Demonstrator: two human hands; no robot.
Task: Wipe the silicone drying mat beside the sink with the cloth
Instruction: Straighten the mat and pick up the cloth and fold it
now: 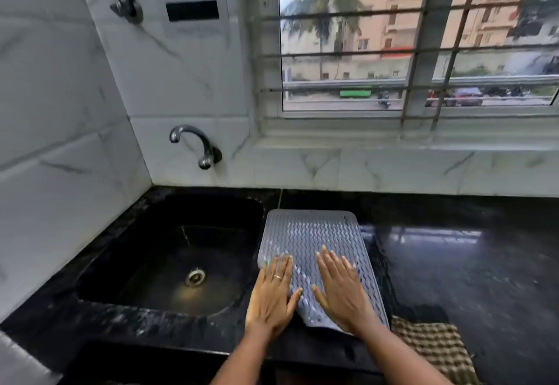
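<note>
The sink (169,251) is a dark basin sunk into the black counter (469,278); it holds nothing loose, only a round metal drain (195,277) in its floor. A curved tap (195,145) juts from the marble wall tiles above the sink's back edge.

Just to the right of the sink lies the grey silicone drying mat (314,242), ribbed with a wavy pattern. Its long axis runs from the wall side toward the counter's front edge, 1 short end toward the wall and the other toward the person. Its left edge sits just beside the sink rim, and the near left corner looks lifted or creased between the 2 hands.

The left hand (272,294) lies flat, palm down, on the mat's near left part, fingers straight and close together, thumb angled out, with a ring on 1 finger. The right hand (341,289) lies flat on the mat's near right part, fingers extended and slightly fanned, thumb out toward the left hand. Neither hand grips anything.

The checked brown cloth (435,348) lies on the counter right of the mat's near corner, touching or just beside it, apart from both hands. Its lower end is cut off by the frame edge. The hands hide the mat's near end, and the forearms run out of the frame at the bottom.
</note>
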